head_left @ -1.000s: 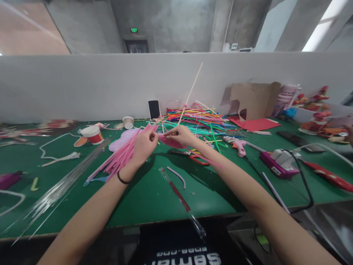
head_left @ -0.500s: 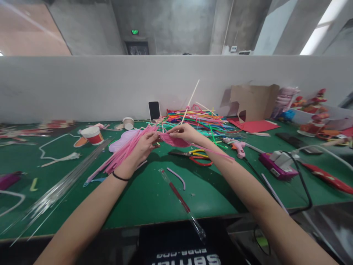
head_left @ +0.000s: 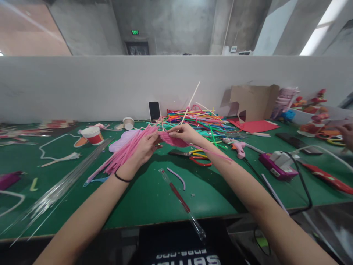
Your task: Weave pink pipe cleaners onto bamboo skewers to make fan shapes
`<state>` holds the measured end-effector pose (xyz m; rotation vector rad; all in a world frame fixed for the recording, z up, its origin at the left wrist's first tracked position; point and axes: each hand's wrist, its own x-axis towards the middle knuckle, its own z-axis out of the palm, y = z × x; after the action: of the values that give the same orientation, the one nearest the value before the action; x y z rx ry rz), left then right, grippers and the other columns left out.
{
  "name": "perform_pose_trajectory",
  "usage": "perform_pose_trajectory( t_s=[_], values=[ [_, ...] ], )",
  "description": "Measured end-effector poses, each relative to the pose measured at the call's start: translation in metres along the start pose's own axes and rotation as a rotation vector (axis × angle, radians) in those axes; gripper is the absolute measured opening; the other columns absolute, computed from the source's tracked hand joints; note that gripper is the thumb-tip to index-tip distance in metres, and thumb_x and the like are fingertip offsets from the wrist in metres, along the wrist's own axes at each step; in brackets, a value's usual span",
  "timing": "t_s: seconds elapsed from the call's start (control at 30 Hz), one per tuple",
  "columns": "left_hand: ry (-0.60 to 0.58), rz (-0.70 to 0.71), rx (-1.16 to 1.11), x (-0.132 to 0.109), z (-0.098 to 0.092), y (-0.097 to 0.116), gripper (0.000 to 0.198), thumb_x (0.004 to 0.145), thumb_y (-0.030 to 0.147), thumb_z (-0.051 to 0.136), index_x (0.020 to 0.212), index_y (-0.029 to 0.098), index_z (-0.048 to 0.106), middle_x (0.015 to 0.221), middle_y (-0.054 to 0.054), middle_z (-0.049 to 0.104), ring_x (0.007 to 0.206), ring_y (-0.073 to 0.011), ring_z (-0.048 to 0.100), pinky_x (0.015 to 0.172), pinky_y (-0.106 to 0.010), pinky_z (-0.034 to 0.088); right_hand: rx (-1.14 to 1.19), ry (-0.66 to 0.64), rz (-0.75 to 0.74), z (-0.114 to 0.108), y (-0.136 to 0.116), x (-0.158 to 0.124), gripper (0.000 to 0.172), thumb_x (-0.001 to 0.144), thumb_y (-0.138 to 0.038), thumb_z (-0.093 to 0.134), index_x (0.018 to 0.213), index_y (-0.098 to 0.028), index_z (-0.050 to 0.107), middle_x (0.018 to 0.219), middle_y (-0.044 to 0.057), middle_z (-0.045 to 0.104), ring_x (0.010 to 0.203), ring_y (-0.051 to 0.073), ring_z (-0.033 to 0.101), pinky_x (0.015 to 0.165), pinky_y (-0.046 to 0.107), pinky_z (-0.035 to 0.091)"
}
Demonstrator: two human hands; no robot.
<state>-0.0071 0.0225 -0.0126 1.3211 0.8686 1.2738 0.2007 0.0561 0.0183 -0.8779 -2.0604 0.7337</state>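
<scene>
Pink weave [head_left: 171, 140] in right hand [head_left: 185, 133]

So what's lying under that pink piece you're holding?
Red- and yellow-handled tools lie on the green table below the pink piece, which the left hand and right hand hold. The right wrist partly covers their handles.

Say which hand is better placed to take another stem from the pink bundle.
Left, likely: the left hand is right beside the pink bundle, while the right hand sits farther off, across the pink piece that both hands pinch.
</scene>
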Motion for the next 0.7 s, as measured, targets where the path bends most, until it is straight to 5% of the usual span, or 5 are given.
perform_pose_trajectory(
  t_s=[0.7],
  values=[
    [0.253, 0.206, 0.203, -0.004, 0.006, -0.003, 0.041, 0.079, 0.058, 0.067, 0.077, 0.017, 0.067, 0.084, -0.007, 0.071, 0.077, -0.0207, 0.065, 0.062, -0.029, 0.051, -0.133, 0.046, 0.014, 0.017, -0.015, -0.001, 0.028, 0.084, -0.030, 0.066, 0.103, -0.014, 0.078, 0.060, -0.002, 0.060, 0.058, 0.010, 0.043, 0.060, 0.024, 0.030]
  ],
)
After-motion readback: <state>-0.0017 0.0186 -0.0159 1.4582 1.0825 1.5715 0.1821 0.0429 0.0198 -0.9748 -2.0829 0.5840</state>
